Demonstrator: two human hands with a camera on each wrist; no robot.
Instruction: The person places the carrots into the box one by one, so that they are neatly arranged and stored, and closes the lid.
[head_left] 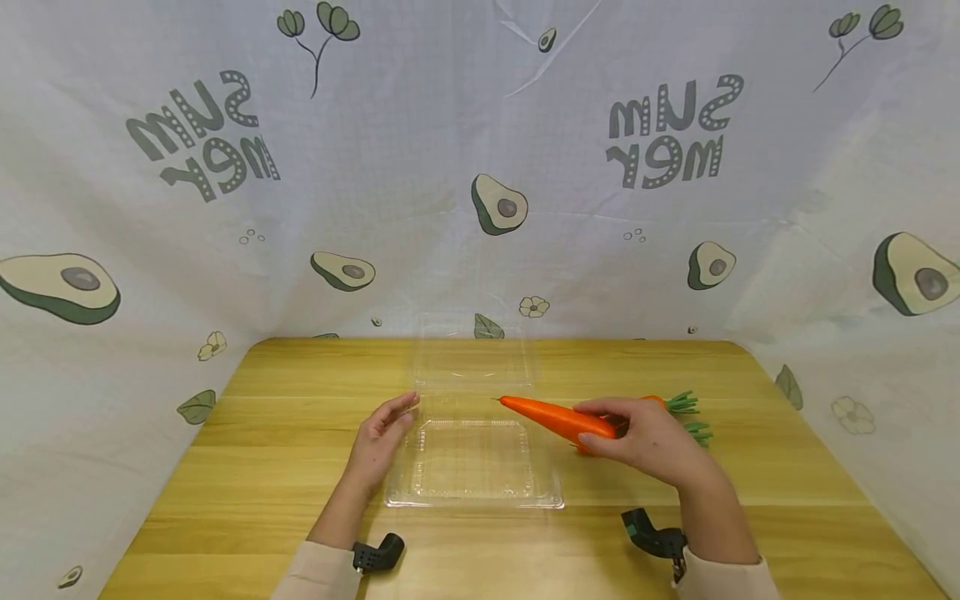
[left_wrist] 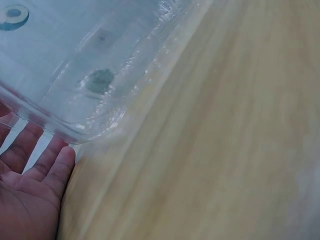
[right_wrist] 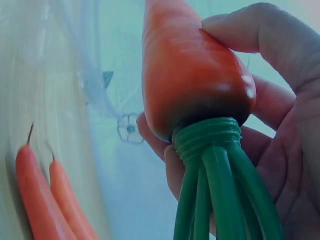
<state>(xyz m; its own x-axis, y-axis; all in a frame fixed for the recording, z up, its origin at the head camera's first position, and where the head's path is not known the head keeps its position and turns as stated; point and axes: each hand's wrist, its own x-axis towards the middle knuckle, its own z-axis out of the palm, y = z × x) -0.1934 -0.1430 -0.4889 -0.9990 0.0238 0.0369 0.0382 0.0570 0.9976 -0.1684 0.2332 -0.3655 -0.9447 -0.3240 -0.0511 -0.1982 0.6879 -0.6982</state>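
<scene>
Right hand's (head_left: 651, 440) grip is clamped round a carrot (head_left: 558, 418) by its thick end, likely for control, tip toward the clear box (head_left: 474, 505); left hand (head_left: 382, 442) sits loose-fingered at its left edge, maybe steadying.

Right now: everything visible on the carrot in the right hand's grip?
The held carrot is orange, glossy and plastic-looking, tapering to a thin tip. Its green top has a ringed collar and several thick strands. It's held up in the right hand's grip, thumb and fingers around the thick end, tip pointing left and forward. In the head view the tip overlaps the clear container.
</scene>
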